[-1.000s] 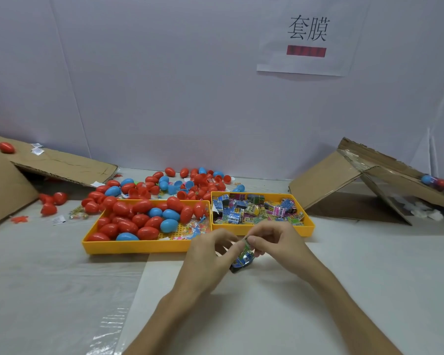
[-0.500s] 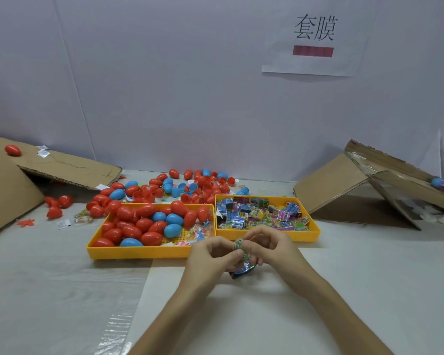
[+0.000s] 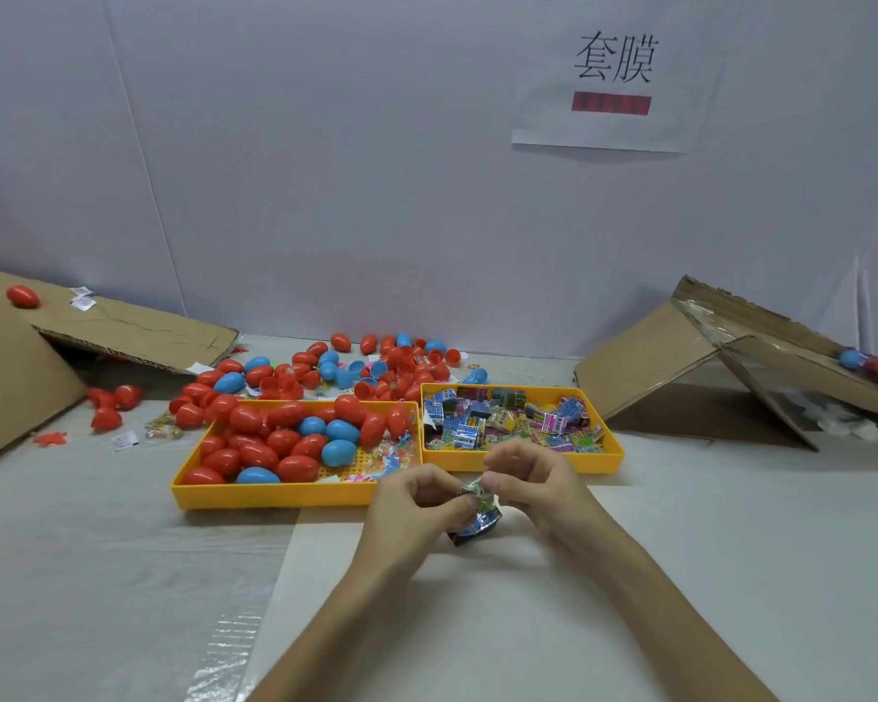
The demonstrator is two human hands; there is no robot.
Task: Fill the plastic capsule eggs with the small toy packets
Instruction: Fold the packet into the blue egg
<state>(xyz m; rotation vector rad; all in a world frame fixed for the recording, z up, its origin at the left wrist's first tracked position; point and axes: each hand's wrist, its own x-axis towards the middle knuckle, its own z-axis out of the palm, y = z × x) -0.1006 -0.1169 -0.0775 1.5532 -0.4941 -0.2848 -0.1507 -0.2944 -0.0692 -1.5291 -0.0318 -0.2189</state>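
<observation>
The grip of the left hand (image 3: pixel 416 504) is pinching a toy packet (image 3: pixel 480 514) with curled fingers, and the grip of the right hand (image 3: pixel 533 483) is pinching the top of the same packet. The packet is sitting between the two hands, low over the counter (image 3: pixel 731 524), just in front of two yellow trays. The trays are sitting side by side right behind the hands, blocking the way straight ahead. The left tray (image 3: pixel 275 499) is holding red and blue capsule eggs (image 3: pixel 285 440). The right tray (image 3: pixel 528 463) is holding a heap of packets (image 3: pixel 508 423). Many loose eggs (image 3: pixel 401 357) are lying behind the trays, near the white wall (image 3: pixel 325 169). A left cardboard piece (image 3: pixel 16 377) and a right cardboard piece (image 3: pixel 650 367) are leaning at the far sides, well apart from the hands. A wide stretch of counter is showing on each side of the arms. A strip of clear film (image 3: pixel 224 640) is lying on the counter beside the left arm.
</observation>
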